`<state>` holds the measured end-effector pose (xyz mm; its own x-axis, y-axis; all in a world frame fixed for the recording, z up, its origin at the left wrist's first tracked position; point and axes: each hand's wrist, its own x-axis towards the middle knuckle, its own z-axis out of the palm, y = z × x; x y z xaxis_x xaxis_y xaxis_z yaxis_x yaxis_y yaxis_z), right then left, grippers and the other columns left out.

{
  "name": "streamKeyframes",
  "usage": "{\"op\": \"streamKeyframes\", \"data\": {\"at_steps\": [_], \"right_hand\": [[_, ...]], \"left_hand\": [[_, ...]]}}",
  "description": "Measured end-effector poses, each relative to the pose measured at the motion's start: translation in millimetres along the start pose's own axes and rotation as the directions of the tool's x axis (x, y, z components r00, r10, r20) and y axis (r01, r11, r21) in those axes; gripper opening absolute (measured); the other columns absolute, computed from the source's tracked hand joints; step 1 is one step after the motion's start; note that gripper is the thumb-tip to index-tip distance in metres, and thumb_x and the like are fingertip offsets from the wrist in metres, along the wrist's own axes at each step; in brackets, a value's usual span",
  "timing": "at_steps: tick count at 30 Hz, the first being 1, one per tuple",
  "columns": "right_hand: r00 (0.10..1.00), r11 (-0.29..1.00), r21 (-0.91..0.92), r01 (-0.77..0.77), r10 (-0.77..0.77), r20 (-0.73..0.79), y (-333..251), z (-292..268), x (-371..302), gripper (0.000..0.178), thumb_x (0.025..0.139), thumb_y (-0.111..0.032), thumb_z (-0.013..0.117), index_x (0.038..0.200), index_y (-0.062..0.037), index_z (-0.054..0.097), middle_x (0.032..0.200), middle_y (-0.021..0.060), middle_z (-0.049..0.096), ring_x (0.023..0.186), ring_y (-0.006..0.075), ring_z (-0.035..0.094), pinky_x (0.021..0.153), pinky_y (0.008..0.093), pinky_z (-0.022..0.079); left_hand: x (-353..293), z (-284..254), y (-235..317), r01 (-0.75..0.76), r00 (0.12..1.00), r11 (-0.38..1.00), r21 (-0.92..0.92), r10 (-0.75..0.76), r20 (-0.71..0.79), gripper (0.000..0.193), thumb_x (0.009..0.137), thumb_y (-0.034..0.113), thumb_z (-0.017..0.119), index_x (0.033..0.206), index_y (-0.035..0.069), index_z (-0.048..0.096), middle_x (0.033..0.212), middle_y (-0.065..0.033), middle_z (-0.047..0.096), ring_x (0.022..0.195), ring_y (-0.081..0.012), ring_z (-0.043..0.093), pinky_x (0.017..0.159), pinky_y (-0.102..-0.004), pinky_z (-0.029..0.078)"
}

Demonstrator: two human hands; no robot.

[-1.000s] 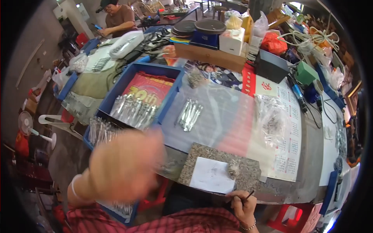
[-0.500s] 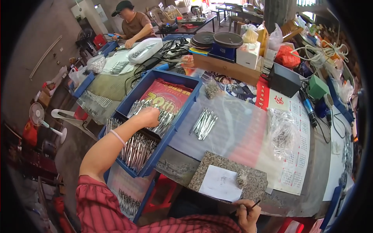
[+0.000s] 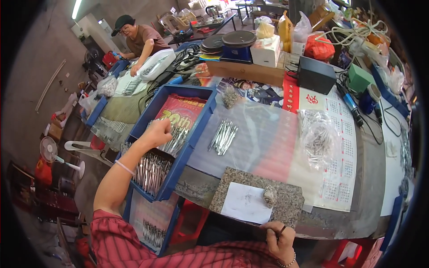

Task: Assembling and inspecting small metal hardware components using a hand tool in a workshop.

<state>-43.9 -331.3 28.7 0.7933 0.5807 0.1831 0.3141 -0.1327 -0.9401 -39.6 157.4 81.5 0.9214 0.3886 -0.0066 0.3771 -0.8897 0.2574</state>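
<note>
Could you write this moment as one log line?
left hand: at metal pieces in blue tray; right hand: holds dark thin item, near stone slab; white paper: on slab

The sleeve (image 3: 111, 230) is red with dark stripes, the tray (image 3: 195, 129) blue, the rods (image 3: 153, 172) silvery, the slab (image 3: 289, 203) speckled grey-brown, the paper (image 3: 241, 207) white, the small box (image 3: 359, 79) green.

The red shirt (image 3: 117, 234) has dark stripes, worn with a pale left wristband (image 3: 124, 168) and beaded right bracelet (image 3: 288, 264).
</note>
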Motion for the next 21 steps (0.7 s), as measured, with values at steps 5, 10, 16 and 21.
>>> {"op": "streamKeyframes", "data": {"at_steps": [5,10,16,21], "right_hand": [[0.998,0.998,-0.019,0.067,-0.067,-0.007,3,-3,-4,0.016,0.083,0.001,0.053,0.089,-0.0013,0.067,0.069,0.0099,0.063,0.058,0.0204,0.062,0.055,0.0288,0.047],[0.969,0.981,0.107,-0.161,0.136,0.205,3,-24,-1,0.014,0.091,-0.004,0.054,0.099,-0.0035,0.065,0.075,0.0087,0.065,0.055,0.0172,0.060,0.053,0.0279,0.046],[0.955,0.956,0.006,-0.293,0.293,-0.048,-28,-88,38,0.013,0.094,-0.006,0.051,0.098,-0.0027,0.064,0.069,0.0030,0.061,0.058,0.0055,0.052,0.053,0.0255,0.042],[0.989,0.854,-0.518,0.049,-0.113,-0.093,21,-125,125,0.010,0.087,-0.005,0.058,0.093,0.0013,0.062,0.076,0.0138,0.065,0.061,0.0205,0.061,0.056,0.0333,0.047]], "left_hand": [[-27,-46,44,-0.088,0.974,0.826,-0.556,-0.046,-0.223,0.005,0.082,-0.001,0.057,0.083,0.000,0.053,0.070,-0.0034,0.057,0.065,-0.0109,0.059,0.061,-0.0243,0.048],[-114,-51,138,-0.121,0.971,0.703,-0.701,-0.063,-0.231,0.006,0.085,-0.003,0.055,0.084,0.002,0.053,0.069,-0.0026,0.057,0.062,-0.0087,0.058,0.058,-0.0227,0.048],[-197,7,173,0.103,0.968,0.581,-0.807,0.128,0.216,0.013,0.077,0.003,0.075,0.081,0.001,0.064,0.070,-0.0005,0.064,0.059,-0.0031,0.056,0.050,-0.0185,0.042],[-214,53,184,0.203,0.958,0.418,-0.885,0.102,0.268,0.012,0.081,0.001,0.072,0.087,0.000,0.062,0.076,0.0012,0.063,0.069,-0.0026,0.057,0.062,-0.0175,0.045]]}}
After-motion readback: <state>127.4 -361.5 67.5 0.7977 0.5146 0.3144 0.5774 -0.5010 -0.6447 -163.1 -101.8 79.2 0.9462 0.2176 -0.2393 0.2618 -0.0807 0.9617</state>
